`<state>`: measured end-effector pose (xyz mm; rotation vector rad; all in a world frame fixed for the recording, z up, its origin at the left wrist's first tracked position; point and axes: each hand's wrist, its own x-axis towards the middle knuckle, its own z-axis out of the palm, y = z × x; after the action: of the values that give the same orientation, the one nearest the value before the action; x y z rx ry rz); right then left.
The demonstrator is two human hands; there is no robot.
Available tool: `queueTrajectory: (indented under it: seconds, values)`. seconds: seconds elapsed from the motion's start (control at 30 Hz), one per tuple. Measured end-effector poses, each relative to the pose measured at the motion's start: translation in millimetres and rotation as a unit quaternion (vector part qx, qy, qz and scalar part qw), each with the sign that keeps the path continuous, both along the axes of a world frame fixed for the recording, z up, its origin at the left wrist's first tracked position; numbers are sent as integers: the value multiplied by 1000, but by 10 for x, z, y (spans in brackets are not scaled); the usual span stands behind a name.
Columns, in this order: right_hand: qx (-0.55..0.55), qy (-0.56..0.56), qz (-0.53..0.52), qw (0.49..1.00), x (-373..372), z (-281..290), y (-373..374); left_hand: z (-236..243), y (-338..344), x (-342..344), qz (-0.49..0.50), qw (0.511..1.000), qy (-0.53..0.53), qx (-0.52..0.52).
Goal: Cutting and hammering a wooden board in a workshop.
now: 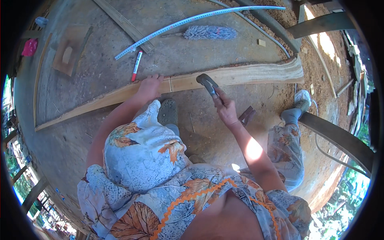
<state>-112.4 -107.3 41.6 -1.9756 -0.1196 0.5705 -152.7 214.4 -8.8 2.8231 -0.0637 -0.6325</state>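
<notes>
A long, pale wooden plank (256, 74) with a rough, bark-like far edge stretches across the floor in front of me. My left hand (151, 86) is on its middle part, fingers bent over the far edge. Just right of those fingers a dark line crosses the wood. In my right hand (227, 111) is a hand tool (209, 85) with a dark, curved end and a greyish shaft; its exact kind is unclear. That curved end is over the plank, right of the line; whether it touches the wood cannot be told.
Beyond the plank lie a red-and-white marker (137, 66), a curved measuring tape (192, 19) and a fluffy grey duster (210, 33). A brown block-like piece (247, 115) shows beside my right wrist. Wooden strips (124, 25) lie far left; dark bars (340, 138) stand at right.
</notes>
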Motion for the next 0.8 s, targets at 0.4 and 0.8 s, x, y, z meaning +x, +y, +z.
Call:
queueTrajectory:
  seconds: [0.4, 0.8]
  values:
    - [6, -39, 14, 999, 48, -36, -8, 35, 10, -21, 1, 1000, -16, -5]
    - [101, -16, -262, 960, 514, -15, -607, 55, 19, -46, 6, 999, -30, -27]
